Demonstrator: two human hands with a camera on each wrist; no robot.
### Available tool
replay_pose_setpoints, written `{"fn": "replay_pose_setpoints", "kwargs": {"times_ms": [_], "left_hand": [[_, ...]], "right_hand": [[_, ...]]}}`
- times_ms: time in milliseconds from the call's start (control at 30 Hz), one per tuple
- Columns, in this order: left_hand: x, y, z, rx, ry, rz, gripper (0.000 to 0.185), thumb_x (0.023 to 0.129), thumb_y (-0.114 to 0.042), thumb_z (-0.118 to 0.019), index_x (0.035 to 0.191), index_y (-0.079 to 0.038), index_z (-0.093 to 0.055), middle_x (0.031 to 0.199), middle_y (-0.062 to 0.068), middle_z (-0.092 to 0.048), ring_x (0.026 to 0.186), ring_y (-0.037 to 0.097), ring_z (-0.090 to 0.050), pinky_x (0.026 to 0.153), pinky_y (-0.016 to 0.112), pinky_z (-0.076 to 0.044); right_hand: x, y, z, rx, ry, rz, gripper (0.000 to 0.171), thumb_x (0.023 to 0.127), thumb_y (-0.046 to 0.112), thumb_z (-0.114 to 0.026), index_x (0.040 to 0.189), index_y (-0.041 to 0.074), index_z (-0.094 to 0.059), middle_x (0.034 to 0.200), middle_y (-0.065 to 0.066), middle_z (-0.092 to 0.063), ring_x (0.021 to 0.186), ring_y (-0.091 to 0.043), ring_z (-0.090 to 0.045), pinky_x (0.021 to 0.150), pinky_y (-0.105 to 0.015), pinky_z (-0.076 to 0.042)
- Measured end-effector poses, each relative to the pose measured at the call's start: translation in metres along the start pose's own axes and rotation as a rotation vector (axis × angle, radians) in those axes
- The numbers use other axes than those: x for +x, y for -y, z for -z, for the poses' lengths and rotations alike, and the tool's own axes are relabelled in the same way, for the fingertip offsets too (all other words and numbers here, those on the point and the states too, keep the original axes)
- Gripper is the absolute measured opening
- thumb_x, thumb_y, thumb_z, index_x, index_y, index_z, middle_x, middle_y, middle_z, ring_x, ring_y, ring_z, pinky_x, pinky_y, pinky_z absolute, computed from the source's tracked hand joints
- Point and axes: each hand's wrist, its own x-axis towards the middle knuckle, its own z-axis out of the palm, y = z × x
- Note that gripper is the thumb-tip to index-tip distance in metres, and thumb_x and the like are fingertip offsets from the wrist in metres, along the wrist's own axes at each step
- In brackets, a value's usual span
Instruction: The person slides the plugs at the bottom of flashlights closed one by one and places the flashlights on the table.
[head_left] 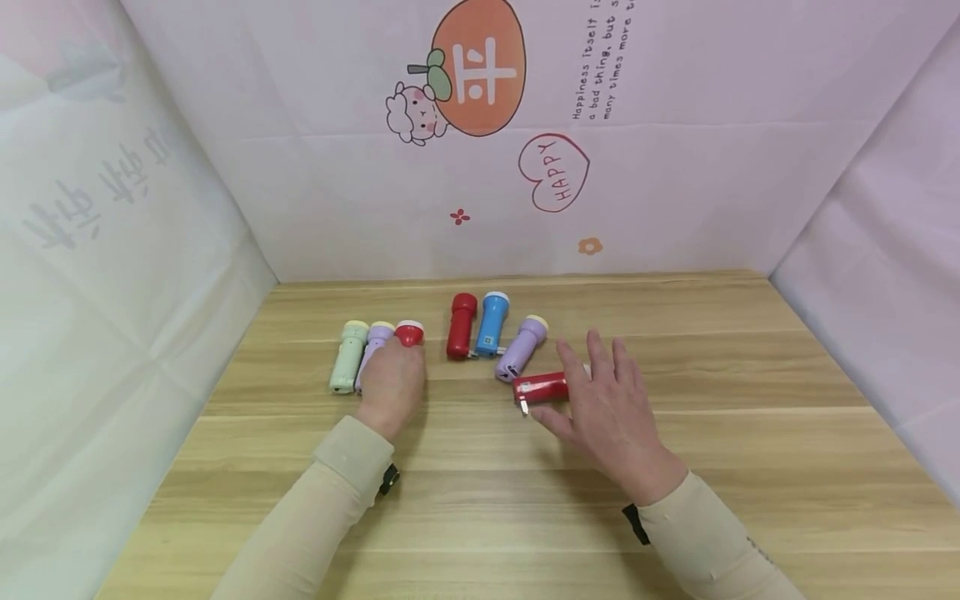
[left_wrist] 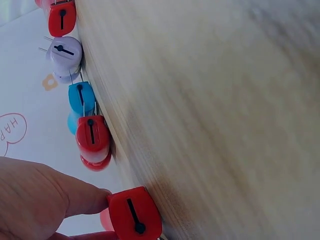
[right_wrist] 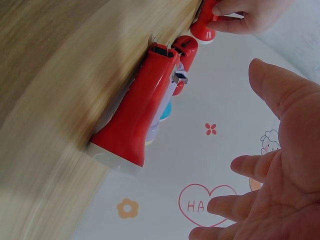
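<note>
With thumb and finger my left hand (head_left: 392, 385) pinches a red flashlight (head_left: 409, 333) with a white rim, at the end of a row on the left. Its red base (left_wrist: 134, 212) shows in the left wrist view. Beside it lie a purple flashlight (head_left: 381, 332), partly hidden by the hand, and a pale green flashlight (head_left: 348, 358). My right hand (head_left: 613, 412), fingers spread, hovers by another red flashlight (head_left: 542, 387) lying sideways with its plug prongs out. In the right wrist view a gap separates that red flashlight (right_wrist: 142, 100) from the palm.
Toward the back middle of the wooden table (head_left: 465, 517) lie a red flashlight (head_left: 461, 327), a blue flashlight (head_left: 492, 323) and a tilted purple flashlight (head_left: 522, 346). White printed cloth (head_left: 337, 192) walls the table at the back and both sides.
</note>
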Motion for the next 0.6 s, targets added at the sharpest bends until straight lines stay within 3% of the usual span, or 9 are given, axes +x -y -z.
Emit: {"fn": "replay_pose_setpoints", "kwargs": {"times_ms": [367, 600], "left_hand": [[0.001, 0.004, 0.003, 0.018, 0.009, -0.004, 0.012, 0.096, -0.005, -0.064, 0.089, -0.006, -0.073, 0.084, 0.02, -0.067, 0.074, 0.036, -0.068, 0.058, 0.049, -0.058], [0.005, 0.009, 0.012, -0.029, 0.07, 0.019, 0.012, 0.099, -0.008, -0.063, 0.104, -0.009, -0.073, 0.09, 0.022, -0.067, 0.075, 0.038, -0.068, 0.063, 0.05, -0.06]], "right_hand": [[0.001, 0.0, -0.002, 0.004, -0.005, 0.009, 0.094, 0.087, 0.063, -0.076, 0.155, 0.005, -0.046, 0.159, -0.037, -0.034, 0.144, -0.064, -0.03, 0.115, -0.074, -0.031], [0.001, 0.0, -0.001, 0.01, 0.007, 0.0, 0.095, 0.087, 0.063, -0.075, 0.155, 0.005, -0.045, 0.16, -0.037, -0.033, 0.145, -0.064, -0.029, 0.115, -0.074, -0.031]]}}
